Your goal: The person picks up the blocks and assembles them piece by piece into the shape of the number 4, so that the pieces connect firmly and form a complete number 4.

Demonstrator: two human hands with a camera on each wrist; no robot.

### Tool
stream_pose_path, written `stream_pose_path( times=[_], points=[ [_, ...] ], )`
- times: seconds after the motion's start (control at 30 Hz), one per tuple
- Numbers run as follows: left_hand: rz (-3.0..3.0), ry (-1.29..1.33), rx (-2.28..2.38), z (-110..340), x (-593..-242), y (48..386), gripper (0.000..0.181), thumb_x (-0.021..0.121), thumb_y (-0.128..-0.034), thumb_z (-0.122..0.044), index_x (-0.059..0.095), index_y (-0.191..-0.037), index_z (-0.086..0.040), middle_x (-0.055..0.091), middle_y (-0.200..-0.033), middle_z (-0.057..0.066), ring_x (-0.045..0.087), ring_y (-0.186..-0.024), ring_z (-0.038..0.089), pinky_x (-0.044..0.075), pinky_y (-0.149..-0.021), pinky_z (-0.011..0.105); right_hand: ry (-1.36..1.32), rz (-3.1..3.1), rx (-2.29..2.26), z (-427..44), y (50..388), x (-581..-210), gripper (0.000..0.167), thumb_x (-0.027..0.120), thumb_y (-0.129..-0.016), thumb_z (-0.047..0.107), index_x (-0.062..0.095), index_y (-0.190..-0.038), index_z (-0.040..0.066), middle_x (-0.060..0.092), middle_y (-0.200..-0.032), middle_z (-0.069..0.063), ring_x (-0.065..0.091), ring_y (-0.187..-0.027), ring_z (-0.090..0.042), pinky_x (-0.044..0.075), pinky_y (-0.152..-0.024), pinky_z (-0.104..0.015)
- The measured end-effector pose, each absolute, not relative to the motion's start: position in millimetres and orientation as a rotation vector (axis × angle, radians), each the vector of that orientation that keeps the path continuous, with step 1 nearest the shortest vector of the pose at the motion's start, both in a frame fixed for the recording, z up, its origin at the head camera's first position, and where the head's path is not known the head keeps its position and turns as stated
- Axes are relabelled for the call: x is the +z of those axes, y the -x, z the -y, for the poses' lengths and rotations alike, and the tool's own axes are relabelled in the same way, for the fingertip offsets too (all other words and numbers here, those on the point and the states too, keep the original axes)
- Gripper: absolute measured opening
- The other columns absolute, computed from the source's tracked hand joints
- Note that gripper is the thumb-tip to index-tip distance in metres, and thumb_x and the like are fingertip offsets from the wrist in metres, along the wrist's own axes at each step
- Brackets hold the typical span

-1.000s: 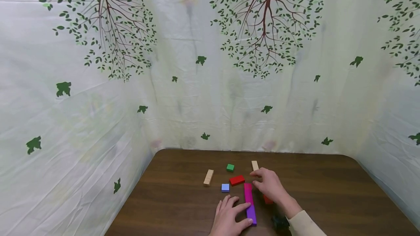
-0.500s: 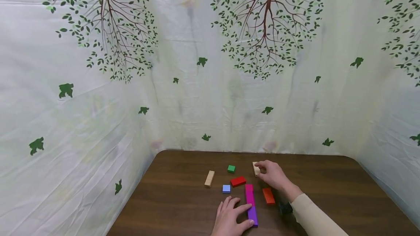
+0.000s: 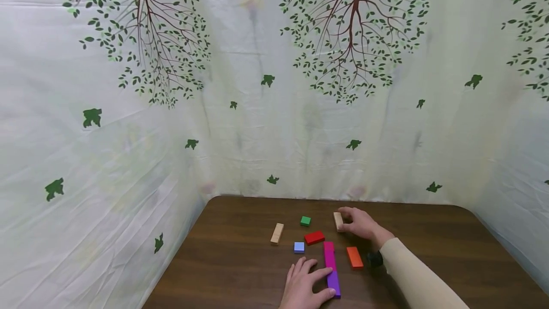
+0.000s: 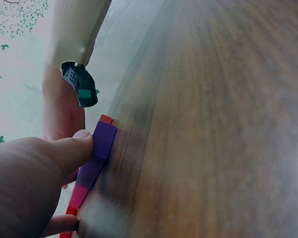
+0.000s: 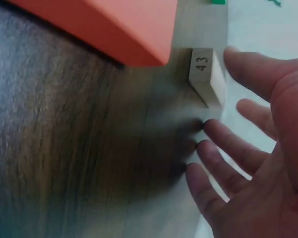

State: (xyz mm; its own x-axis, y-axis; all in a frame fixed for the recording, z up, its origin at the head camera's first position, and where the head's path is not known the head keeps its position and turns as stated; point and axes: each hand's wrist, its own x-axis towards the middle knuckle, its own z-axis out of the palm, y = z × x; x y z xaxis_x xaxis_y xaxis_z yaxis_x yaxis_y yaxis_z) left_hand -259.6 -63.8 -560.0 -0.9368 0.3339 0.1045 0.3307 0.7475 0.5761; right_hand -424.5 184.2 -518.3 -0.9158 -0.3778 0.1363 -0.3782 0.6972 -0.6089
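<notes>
A person's two bare hands work over a brown table (image 3: 240,275) scattered with small coloured blocks. The right hand (image 3: 361,223) reaches to a pale wood block (image 3: 338,221) lying near the far edge, right of centre. Its fingers are spread apart; thumb and forefinger bracket the block, the forefinger by the far end and the thumb by the near end. Whether they touch it, I cannot tell. From the right wrist, the end of this block shows the number 43.

The left hand (image 3: 302,286) lies at the near side, fingers apart, with thumb and forefinger touching a straight row formed by a purple block (image 3: 333,284) and, beyond it, a magenta block (image 3: 329,257).

Right of the row lies an orange block (image 3: 354,257). Left of its far end are a red block (image 3: 314,238), set at an angle, and a small blue block (image 3: 299,248). Farther back sits a green block (image 3: 305,221), and to the left, a second wood block (image 3: 277,234). A dark device (image 3: 374,259) sits at the right wrist, beside a cream sleeve (image 3: 413,271). Behind hangs a pale curtain (image 3: 309,156) printed with upside-down trees and leaves.
</notes>
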Motion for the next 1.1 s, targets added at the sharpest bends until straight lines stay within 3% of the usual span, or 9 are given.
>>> stream_pose_path(
  times=[0.2,0.43,0.83,0.93,1.1],
  points=[
    [-2.917,-0.543,0.974,64,-559,259,0.046,0.069,-0.0842,-0.063,0.066,-0.128,-0.049,0.056,-0.138,0.003,0.036,-0.137,0.042,0.023,-0.107,0.072,-0.812,2.855,0.960,-193,433,-523,0.063,0.074,-0.091,0.033,0.054,-0.139,-0.002,0.064,-0.110,-0.018,0.060,-0.100,-0.033,0.049,-0.088,-0.052],
    [-2.912,-0.561,0.963,62,-557,258,0.046,0.069,-0.0846,-0.063,0.065,-0.128,-0.049,0.056,-0.138,0.003,0.037,-0.138,0.042,0.024,-0.107,0.071,-0.662,2.961,0.980,-191,428,-518,0.068,0.076,-0.090,0.035,0.052,-0.146,0.006,0.055,-0.118,-0.017,0.051,-0.108,-0.035,0.044,-0.093,-0.055],
    [-2.939,-0.558,0.928,61,-559,257,0.046,0.068,-0.0843,-0.065,0.066,-0.128,-0.049,0.056,-0.137,0.001,0.037,-0.138,0.040,0.024,-0.107,0.070,-0.608,3.052,0.916,-187,426,-514,0.066,0.078,-0.088,0.033,0.054,-0.144,0.008,0.049,-0.123,-0.021,0.044,-0.113,-0.041,0.040,-0.095,-0.060],
    [-2.947,-0.559,0.924,62,-559,257,0.046,0.068,-0.0842,-0.065,0.066,-0.128,-0.049,0.056,-0.137,0.002,0.038,-0.137,0.041,0.025,-0.107,0.070,-0.627,3.030,0.928,-186,428,-515,0.062,0.080,-0.087,0.030,0.055,-0.140,0.007,0.053,-0.118,-0.019,0.048,-0.110,-0.039,0.042,-0.094,-0.059],
    [-2.939,-0.544,0.935,63,-557,257,0.046,0.069,-0.0843,-0.064,0.066,-0.127,-0.049,0.056,-0.137,0.002,0.038,-0.137,0.042,0.024,-0.107,0.071,-0.657,2.952,1.086,-183,433,-518,0.057,0.082,-0.085,0.019,0.054,-0.132,0.005,0.061,-0.102,-0.010,0.056,-0.094,-0.027,0.046,-0.085,-0.046]
  ],
)
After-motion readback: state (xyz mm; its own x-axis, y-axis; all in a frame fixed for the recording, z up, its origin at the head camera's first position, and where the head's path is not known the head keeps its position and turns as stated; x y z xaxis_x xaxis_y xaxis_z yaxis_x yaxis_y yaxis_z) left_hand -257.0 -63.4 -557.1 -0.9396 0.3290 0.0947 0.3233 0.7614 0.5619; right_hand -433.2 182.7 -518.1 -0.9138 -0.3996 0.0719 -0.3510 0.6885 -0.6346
